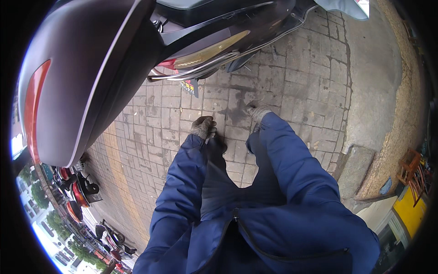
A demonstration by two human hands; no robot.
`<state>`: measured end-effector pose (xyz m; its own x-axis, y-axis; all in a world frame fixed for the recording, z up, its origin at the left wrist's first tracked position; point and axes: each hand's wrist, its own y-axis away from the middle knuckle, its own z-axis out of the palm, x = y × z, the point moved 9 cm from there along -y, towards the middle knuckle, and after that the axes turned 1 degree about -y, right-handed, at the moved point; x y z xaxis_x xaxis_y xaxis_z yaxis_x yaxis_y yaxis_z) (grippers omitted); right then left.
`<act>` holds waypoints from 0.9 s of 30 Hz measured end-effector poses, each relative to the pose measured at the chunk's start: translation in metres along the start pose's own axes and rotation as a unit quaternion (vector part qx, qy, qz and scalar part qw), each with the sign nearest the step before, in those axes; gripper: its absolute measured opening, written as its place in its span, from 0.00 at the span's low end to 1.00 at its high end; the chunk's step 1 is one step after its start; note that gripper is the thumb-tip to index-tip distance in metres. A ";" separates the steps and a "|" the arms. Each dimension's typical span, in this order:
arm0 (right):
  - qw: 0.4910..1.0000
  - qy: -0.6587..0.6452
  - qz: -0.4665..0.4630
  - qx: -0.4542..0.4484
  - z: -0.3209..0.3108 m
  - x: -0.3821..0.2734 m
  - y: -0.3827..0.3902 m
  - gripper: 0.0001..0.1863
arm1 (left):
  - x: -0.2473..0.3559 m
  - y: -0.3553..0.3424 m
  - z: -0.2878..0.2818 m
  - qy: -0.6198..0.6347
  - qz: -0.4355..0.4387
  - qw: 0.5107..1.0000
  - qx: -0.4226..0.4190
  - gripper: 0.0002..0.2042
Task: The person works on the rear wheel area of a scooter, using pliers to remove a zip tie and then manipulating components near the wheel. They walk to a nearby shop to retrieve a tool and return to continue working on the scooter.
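Note:
Both of my hands wear grey work gloves and hang in front of my knees, above the paving. My left hand (203,127) has its fingers curled in; whatever they may hold is hidden. Farther forward and to the right, my right hand (258,111) is closed with its fingertips together, and anything in them is too small to make out. Neither hand touches the dark scooter (219,50), parked ahead with its silver rail (200,73) and a small black tag (189,86) hanging below it. A large dark storage box (86,86) fills the upper left.
Grey brick paving (301,77) lies under me, with a dark wet-looking stain (237,105) beyond my hands. At right are a stone block (356,166), a concrete strip (374,64) and wooden furniture (409,166). Several parked scooters (80,192) stand at lower left.

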<state>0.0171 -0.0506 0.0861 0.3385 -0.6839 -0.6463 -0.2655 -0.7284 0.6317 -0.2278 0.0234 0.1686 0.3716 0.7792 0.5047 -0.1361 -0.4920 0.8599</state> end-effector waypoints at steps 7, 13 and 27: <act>0.982 -0.188 0.010 0.032 0.078 0.047 -0.141 0.16 | 0.011 -0.200 0.037 0.044 0.046 0.996 -0.059 0.15; 0.927 -0.363 0.093 0.036 0.146 0.075 -0.246 0.15 | 0.023 -0.323 0.049 0.129 0.082 0.984 -0.089 0.13; 0.747 -0.658 0.093 0.008 0.182 0.048 -0.362 0.09 | 0.039 -0.404 0.075 0.171 0.101 0.967 -0.162 0.12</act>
<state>-0.0344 0.1724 -0.2514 -0.8838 -0.2144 -0.4158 -0.2117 -0.6092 0.7642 -0.0899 0.2237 -0.1650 -0.0098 0.7893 0.6139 -0.4749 -0.5440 0.6918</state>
